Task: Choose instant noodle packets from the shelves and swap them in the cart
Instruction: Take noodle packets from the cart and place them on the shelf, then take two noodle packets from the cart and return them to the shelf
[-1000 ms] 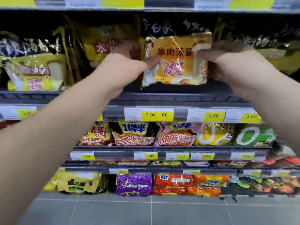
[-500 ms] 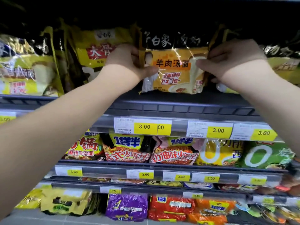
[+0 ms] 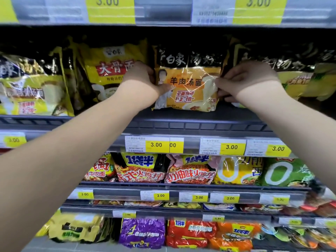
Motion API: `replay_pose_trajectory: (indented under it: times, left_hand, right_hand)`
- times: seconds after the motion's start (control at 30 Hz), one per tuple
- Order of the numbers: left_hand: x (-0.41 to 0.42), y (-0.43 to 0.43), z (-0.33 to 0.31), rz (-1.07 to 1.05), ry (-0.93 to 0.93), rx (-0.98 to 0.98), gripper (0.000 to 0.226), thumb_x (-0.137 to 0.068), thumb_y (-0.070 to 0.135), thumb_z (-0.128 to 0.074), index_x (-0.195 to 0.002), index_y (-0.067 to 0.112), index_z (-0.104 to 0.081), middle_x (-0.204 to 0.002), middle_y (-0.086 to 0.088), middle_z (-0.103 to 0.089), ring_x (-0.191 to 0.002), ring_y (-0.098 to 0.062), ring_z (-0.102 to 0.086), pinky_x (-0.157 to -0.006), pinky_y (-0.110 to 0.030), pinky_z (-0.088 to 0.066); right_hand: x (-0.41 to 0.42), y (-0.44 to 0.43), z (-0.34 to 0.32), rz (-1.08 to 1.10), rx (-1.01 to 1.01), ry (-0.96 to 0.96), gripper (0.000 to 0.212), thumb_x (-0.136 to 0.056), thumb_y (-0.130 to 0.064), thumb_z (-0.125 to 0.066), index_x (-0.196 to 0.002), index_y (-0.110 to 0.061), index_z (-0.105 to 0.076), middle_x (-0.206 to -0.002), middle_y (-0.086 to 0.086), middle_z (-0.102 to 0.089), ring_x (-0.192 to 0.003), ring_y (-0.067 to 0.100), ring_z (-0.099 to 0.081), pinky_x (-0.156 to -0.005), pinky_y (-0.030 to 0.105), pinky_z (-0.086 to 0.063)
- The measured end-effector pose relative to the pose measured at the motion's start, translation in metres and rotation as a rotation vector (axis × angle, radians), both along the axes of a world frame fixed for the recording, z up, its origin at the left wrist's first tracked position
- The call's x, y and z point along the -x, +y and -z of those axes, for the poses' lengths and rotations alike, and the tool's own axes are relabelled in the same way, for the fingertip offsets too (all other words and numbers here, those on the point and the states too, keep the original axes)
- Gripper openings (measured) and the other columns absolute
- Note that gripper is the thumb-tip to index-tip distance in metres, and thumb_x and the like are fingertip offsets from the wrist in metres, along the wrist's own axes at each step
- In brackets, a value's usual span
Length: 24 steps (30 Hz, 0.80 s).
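Note:
A black and orange noodle multipack (image 3: 188,82) stands upright on the upper shelf (image 3: 200,122), between other packs. My left hand (image 3: 141,80) grips its left edge, thumb across the front. My right hand (image 3: 245,79) pinches its right edge, fingers curled at the wrapper. The pack's bottom rests on the shelf. No cart is in view.
A yellow multipack (image 3: 111,70) stands to the left and black and yellow packs (image 3: 298,79) to the right. Lower shelves hold red, yellow, green and purple packs (image 3: 141,231). Price tags reading 3.00 (image 3: 156,144) line the shelf fronts. Grey floor shows at the bottom.
The view has tilted up and drawn closer to the shelf. Both hands stay on the pack's edges, and the pack now stands further back and more upright.

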<state>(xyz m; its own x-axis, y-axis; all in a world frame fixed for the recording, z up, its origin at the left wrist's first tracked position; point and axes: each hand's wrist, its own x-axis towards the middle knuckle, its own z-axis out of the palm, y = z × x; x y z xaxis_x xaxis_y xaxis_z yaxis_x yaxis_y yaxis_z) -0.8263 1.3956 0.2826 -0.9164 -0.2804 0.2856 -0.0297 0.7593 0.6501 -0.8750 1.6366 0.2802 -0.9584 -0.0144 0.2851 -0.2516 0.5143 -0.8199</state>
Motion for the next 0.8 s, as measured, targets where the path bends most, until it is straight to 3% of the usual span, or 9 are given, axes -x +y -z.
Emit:
replay_pose_trajectory:
  times: [0.1,0.17,0.23,0.33,0.4,0.5,0.57,0.8]
  left_hand:
    - [-0.008,-0.006,0.000,-0.028,0.038,-0.120,0.060,-0.074,0.045,-0.087,-0.113,0.007,-0.062,-0.104,-0.009,-0.072,-0.098,-0.024,-0.071,-0.090,-0.045,-0.058]
    - [-0.029,-0.007,-0.003,-0.027,0.098,-0.191,0.057,-0.075,0.044,-0.087,-0.113,0.014,-0.056,-0.101,-0.003,-0.067,-0.100,-0.020,-0.069,-0.092,-0.043,-0.058]
    - [-0.062,-0.004,-0.011,0.008,0.134,-0.213,0.054,-0.079,0.046,-0.083,-0.117,0.018,-0.056,-0.107,0.004,-0.065,-0.105,-0.011,-0.066,-0.095,-0.034,-0.055]
    - [-0.120,0.002,-0.034,0.130,0.147,-0.354,0.049,-0.079,0.049,-0.079,-0.118,0.028,-0.058,-0.118,0.014,-0.066,-0.111,0.001,-0.064,-0.091,-0.014,-0.053]
    - [-0.154,-0.001,-0.051,0.222,0.198,-0.466,0.045,-0.075,0.046,-0.076,-0.115,0.031,-0.061,-0.117,0.012,-0.069,-0.111,0.000,-0.066,-0.091,-0.013,-0.052]
    - [-0.205,-0.017,-0.083,0.255,0.308,-0.543,0.040,-0.080,0.035,-0.079,-0.115,0.024,-0.065,-0.116,0.006,-0.073,-0.114,-0.007,-0.068,-0.092,-0.015,-0.052]
    - [-0.239,-0.030,-0.114,0.243,0.404,-0.551,0.037,-0.086,0.031,-0.079,-0.117,0.020,-0.064,-0.117,0.003,-0.074,-0.116,-0.010,-0.068,-0.092,-0.016,-0.052]
    - [-0.350,-0.100,-0.197,0.113,0.602,-0.395,0.037,-0.089,0.021,-0.075,-0.122,0.015,-0.058,-0.124,-0.005,-0.069,-0.120,-0.014,-0.065,-0.094,-0.017,-0.050]
  right_hand:
    - [-0.014,-0.005,-0.005,0.010,-0.104,0.034,0.034,-0.067,-0.054,-0.078,-0.078,-0.024,-0.067,-0.077,-0.001,-0.076,-0.077,0.020,-0.075,-0.078,0.041,-0.062]
    - [-0.027,-0.009,-0.005,-0.004,-0.091,0.069,0.025,-0.075,-0.044,-0.082,-0.078,-0.025,-0.066,-0.076,-0.004,-0.072,-0.075,0.014,-0.070,-0.071,0.028,-0.057]
    - [-0.046,-0.015,-0.008,-0.078,-0.054,0.072,0.018,-0.080,-0.035,-0.082,-0.083,-0.026,-0.067,-0.080,-0.005,-0.072,-0.076,0.012,-0.068,-0.071,0.026,-0.054]
    - [-0.086,-0.029,-0.025,-0.262,0.097,0.022,0.018,-0.083,-0.029,-0.082,-0.096,-0.022,-0.071,-0.090,-0.002,-0.076,-0.085,0.014,-0.072,-0.078,0.025,-0.059]
    - [-0.119,-0.045,-0.044,-0.398,0.268,-0.018,0.022,-0.083,-0.023,-0.081,-0.102,-0.017,-0.072,-0.095,0.000,-0.077,-0.087,0.012,-0.072,-0.079,0.019,-0.058]
    - [-0.174,-0.070,-0.074,-0.567,0.442,-0.036,0.032,-0.076,-0.031,-0.078,-0.105,-0.019,-0.073,-0.099,0.000,-0.078,-0.096,0.014,-0.074,-0.087,0.029,-0.060]
    - [-0.205,-0.087,-0.100,-0.669,0.546,-0.043,0.035,-0.074,-0.031,-0.080,-0.106,-0.020,-0.072,-0.102,0.001,-0.078,-0.100,0.019,-0.074,-0.091,0.033,-0.059]
    - [-0.271,-0.176,-0.195,-0.983,0.642,0.096,0.038,-0.078,-0.033,-0.075,-0.114,-0.025,-0.067,-0.112,-0.001,-0.076,-0.109,0.020,-0.071,-0.085,0.025,-0.057]
